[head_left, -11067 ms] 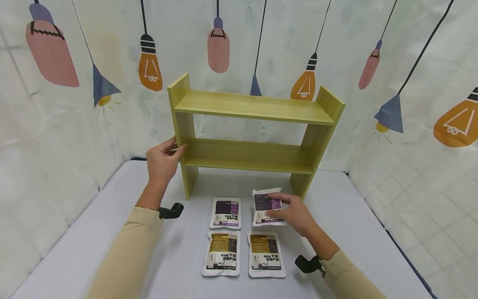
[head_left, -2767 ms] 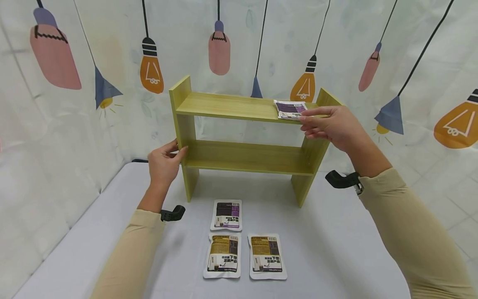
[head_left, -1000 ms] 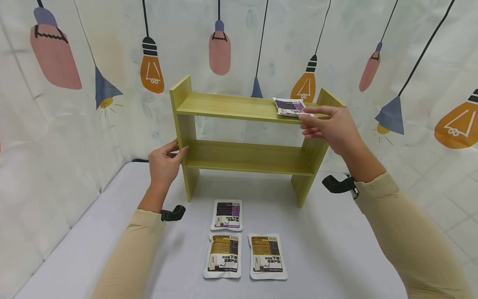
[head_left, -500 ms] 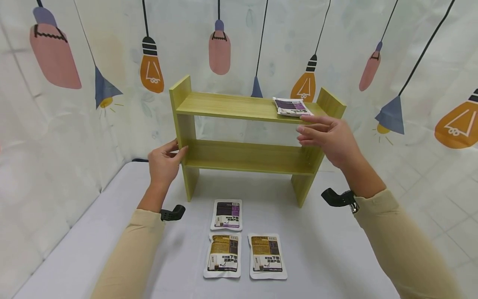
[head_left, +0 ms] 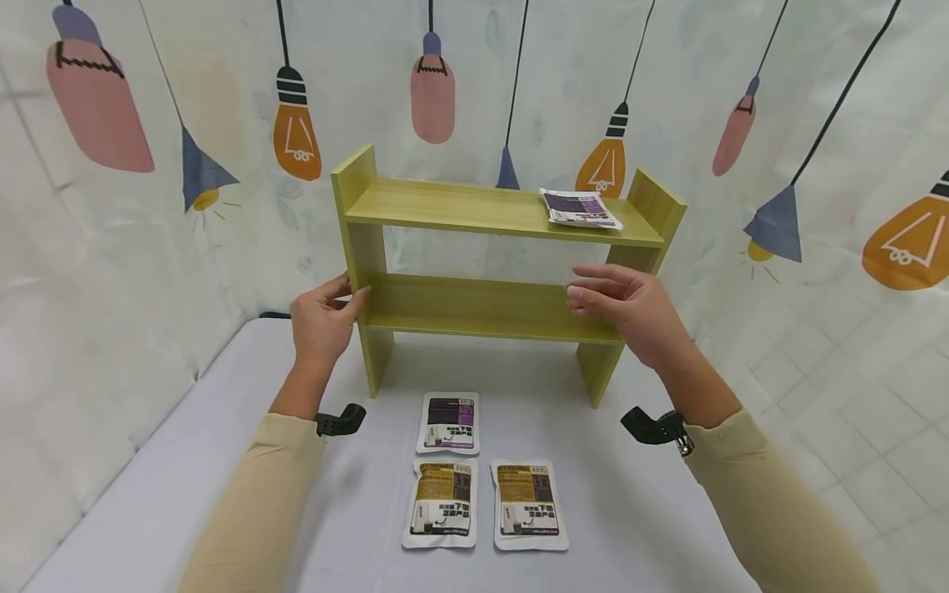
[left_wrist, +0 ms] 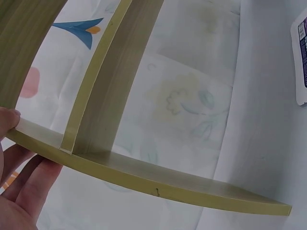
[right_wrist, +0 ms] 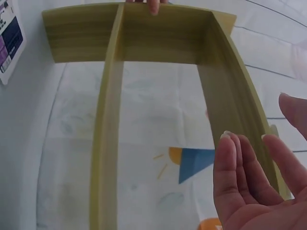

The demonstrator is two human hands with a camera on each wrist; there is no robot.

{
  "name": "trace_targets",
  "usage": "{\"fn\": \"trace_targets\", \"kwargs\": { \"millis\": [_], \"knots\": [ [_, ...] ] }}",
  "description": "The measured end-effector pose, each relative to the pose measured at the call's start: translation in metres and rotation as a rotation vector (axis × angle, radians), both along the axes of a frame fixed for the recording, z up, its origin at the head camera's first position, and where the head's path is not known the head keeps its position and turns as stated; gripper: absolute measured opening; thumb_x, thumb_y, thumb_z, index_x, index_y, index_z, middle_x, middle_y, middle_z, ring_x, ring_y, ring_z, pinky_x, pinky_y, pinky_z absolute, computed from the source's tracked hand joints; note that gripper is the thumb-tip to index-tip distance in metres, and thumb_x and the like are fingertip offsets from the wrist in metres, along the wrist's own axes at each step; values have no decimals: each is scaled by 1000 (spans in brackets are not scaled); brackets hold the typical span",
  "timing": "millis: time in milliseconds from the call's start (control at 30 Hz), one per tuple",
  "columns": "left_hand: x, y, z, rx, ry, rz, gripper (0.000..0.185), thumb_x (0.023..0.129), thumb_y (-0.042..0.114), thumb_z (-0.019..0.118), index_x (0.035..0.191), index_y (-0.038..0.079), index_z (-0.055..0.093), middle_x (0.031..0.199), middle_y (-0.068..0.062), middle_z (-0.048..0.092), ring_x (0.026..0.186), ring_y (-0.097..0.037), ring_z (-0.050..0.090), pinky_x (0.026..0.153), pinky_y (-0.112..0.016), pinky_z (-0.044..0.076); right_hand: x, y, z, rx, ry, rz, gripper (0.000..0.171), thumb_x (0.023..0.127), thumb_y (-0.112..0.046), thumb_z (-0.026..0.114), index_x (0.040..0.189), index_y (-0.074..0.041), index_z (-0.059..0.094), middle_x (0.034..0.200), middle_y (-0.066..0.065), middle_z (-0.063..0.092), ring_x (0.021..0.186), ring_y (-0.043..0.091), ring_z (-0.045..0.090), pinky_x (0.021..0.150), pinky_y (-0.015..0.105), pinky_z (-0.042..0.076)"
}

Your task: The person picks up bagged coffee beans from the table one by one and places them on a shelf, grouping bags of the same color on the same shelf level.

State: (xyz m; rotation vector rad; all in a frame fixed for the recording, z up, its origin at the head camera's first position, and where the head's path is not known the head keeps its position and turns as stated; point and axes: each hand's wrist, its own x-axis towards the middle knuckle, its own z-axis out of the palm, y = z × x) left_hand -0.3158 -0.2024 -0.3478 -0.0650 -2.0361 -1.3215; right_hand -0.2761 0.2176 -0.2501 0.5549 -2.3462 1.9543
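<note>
A two-tier wooden shelf (head_left: pixel 474 206) stands on the white table. My left hand (head_left: pixel 322 325) pinches its left side panel; in the left wrist view the thumb is on one face of the panel (left_wrist: pixel 158 186) and fingers on the other. One purple-and-white pouch (head_left: pixel 581 209) lies flat on the right part of the top board. My right hand (head_left: pixel 626 311) hovers in front of the lower tier's right end, holding nothing, its fingers (right_wrist: pixel 225 172) loosely bent and apart from the thumb. On the table lie another purple pouch (head_left: pixel 448 423) and two brown-and-white pouches, left (head_left: pixel 441 503) and right (head_left: pixel 529 505).
White curtains (head_left: pixel 474 99) printed with hanging lamps close in the table's back and sides. The shelf's right side panel (head_left: pixel 656 210) rises near my right hand. A black wrist device (head_left: pixel 656 427) sits on each wrist.
My right hand carried the purple pouch from the table to the top board, let it go, and has since moved down and slightly left. My left hand keeps its grip on the shelf.
</note>
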Motion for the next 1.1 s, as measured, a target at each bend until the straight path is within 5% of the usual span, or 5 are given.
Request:
{"fn": "trace_targets", "kwargs": {
  "millis": [267, 567, 833, 1100],
  "knots": [
    [0, -1, 0, 10, 11, 3, 39, 93, 28, 76, 131, 17, 71, 120, -12, 76, 73, 7, 65, 66, -8, 54, 1, -17, -27, 52, 45, -19, 39, 93, -23, 77, 130, -10, 70, 109, -6, 77, 102, 19, 75, 88, 27, 61],
    [-1, 1, -2, -9, -16, 20, 40, 95, 30, 74, 133, 19, 70, 123, -8, 75, 88, -26, 76, 69, -9, 55, 6, -36, -53, 44, 60, -14, 39, 92, -22, 79, 128, -8, 70, 115, 3, 76, 102, 18, 75, 89, 26, 60],
    [0, 1, 1, 2, 3, 12, 39, 94, 28, 76, 131, 18, 71, 116, -14, 77, 70, 7, 63, 63, -7, 53, 7, -52, -76, 52, 60, -5, 45, 91, -19, 79, 131, -1, 68, 130, 19, 68, 106, 14, 72, 86, 22, 58],
    [1, 1, 0, 3, 5, 3, 39, 93, 28, 76, 131, 19, 72, 117, -15, 77, 71, 6, 64, 63, -6, 52, 9, -71, -99, 37, 17, 4, 40, 91, -19, 79, 128, -7, 71, 130, 12, 70, 115, 26, 70, 89, 25, 59]
  ]
}}
